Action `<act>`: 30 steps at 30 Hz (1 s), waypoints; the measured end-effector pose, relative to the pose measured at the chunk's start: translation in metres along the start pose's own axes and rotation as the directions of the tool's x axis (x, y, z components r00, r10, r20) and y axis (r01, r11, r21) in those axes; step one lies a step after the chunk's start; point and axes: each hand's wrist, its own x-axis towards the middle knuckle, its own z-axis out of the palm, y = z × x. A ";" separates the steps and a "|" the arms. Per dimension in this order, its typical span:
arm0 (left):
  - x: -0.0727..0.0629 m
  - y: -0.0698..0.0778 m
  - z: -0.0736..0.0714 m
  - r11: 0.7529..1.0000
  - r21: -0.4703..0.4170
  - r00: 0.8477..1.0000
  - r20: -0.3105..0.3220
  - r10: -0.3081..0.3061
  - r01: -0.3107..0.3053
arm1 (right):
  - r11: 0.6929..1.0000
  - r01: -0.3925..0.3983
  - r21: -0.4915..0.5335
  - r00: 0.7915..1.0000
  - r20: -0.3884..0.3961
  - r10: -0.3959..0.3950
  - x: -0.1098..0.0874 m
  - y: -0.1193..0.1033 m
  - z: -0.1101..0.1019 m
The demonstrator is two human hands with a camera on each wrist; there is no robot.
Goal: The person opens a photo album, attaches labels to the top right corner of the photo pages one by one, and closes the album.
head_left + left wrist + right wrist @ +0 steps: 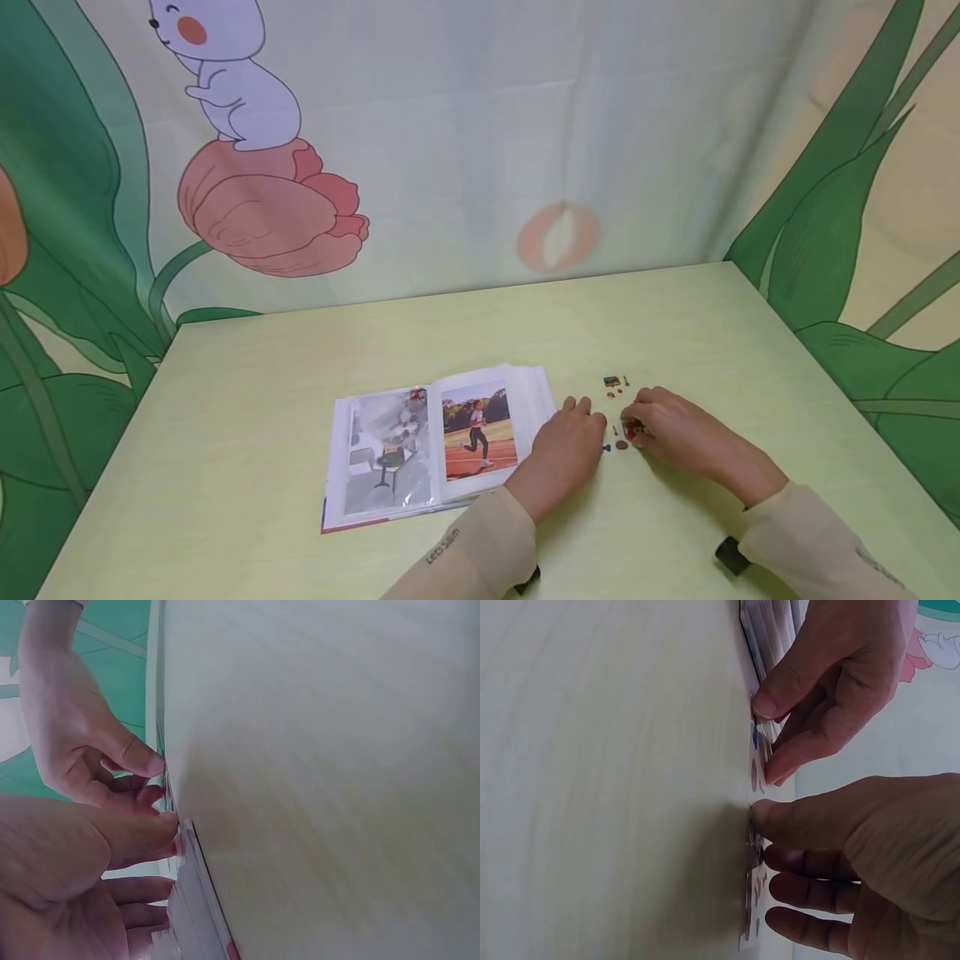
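Note:
A sheet of small colourful stickers (612,382) lies on the table to the right of an open photo album (532,387). My left hand (566,450) rests at the sheet's left side, thumb and fingertips pressing on it, close to the album's page edges. On the other side, my right hand (675,429) pinches a red and dark sticker (633,428) between thumb and forefinger, low over the sheet. The right wrist view shows the sheet (754,757) edge-on, with both hands' fingertips along it; the right forefinger's tip is hidden behind the thumb.
The album shows a photo of a runner (480,429) on its right page and a greyish picture (386,454) with a small red sticker (417,394) on its left. A light yellow table (225,400) carries everything. A printed curtain (450,150) hangs behind it.

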 end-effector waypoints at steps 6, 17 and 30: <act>0.000 0.001 0.000 1.000 0.011 1.000 0.023 -0.011 0.011 | 0.999 0.007 0.035 1.000 0.017 -0.008 0.000 0.001 0.000; 0.003 0.003 0.001 0.999 0.019 0.999 0.038 -0.029 0.028 | 0.998 -0.007 0.056 1.000 0.026 0.005 0.000 0.002 -0.001; 0.003 0.004 0.001 0.999 0.027 0.999 0.027 -0.040 0.039 | 0.996 -0.023 0.084 0.999 0.044 0.019 0.002 0.004 -0.001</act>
